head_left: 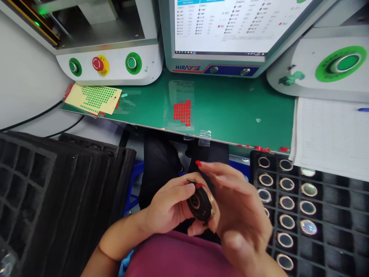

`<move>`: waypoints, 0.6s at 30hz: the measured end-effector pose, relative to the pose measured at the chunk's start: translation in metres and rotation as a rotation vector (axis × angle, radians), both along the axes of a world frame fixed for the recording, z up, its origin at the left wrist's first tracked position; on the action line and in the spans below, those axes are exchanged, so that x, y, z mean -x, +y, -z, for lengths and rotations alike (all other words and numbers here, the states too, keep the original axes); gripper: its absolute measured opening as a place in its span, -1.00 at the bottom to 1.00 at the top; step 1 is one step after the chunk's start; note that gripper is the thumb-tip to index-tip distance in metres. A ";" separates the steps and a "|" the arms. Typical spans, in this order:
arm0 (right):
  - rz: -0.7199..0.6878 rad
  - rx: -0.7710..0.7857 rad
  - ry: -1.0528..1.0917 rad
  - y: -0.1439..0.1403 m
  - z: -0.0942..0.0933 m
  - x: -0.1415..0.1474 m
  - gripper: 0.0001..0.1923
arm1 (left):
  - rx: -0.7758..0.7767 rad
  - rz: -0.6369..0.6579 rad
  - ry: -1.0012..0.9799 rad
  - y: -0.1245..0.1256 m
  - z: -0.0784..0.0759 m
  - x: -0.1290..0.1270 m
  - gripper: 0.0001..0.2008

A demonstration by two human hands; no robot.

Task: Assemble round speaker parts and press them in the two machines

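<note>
My left hand (170, 204) is closed around a round smartwatch body (198, 206), held tilted over my lap. Its dark back with a ring of sensors faces up, and its rim is gold-coloured. A small red sticker (198, 185) sits near the top edge of the back, beside my left thumb. Just right of the watch is my right hand (245, 207), fingers stretched out and thumb apart. Another red sticker (198, 163) clings to one of its fingertips. A sheet of red stickers (182, 112) lies on the green bench top (230, 107) beyond both hands.
Black foam trays (66, 192) are stacked at left. On the right, a compartment tray (340, 215) holds several round watch bodies (286, 202), partly under paper sheets (331, 134). A monitor (221, 34) and machines with buttons (132, 63) line the back. A yellow sticker card (96, 99) lies left.
</note>
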State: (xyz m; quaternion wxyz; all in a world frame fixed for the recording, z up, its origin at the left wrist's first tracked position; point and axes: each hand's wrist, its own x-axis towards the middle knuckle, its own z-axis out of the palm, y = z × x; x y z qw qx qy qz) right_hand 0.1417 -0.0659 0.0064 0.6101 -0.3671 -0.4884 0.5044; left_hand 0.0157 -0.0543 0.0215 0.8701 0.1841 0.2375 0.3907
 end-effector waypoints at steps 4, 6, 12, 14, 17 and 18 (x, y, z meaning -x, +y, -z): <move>-0.043 -0.214 -0.104 0.004 0.003 -0.004 -0.46 | 0.177 0.019 -0.119 -0.001 -0.002 -0.001 -0.70; -0.083 -0.224 -0.129 0.006 0.003 -0.006 -0.45 | 0.186 0.025 -0.120 0.000 -0.003 -0.001 -0.68; -0.157 -0.216 -0.116 0.010 0.005 -0.009 -0.46 | 0.200 0.068 -0.137 -0.001 -0.003 -0.002 -0.58; -0.171 -0.199 -0.091 0.010 0.006 -0.010 -0.47 | 0.218 0.078 -0.140 -0.003 -0.003 -0.001 -0.60; -0.195 -0.167 -0.064 0.012 0.006 -0.010 -0.47 | 0.264 0.076 -0.145 -0.004 -0.002 -0.001 -0.60; -0.200 -0.150 -0.056 0.013 0.006 -0.009 -0.47 | 0.276 0.071 -0.147 -0.005 -0.002 -0.002 -0.59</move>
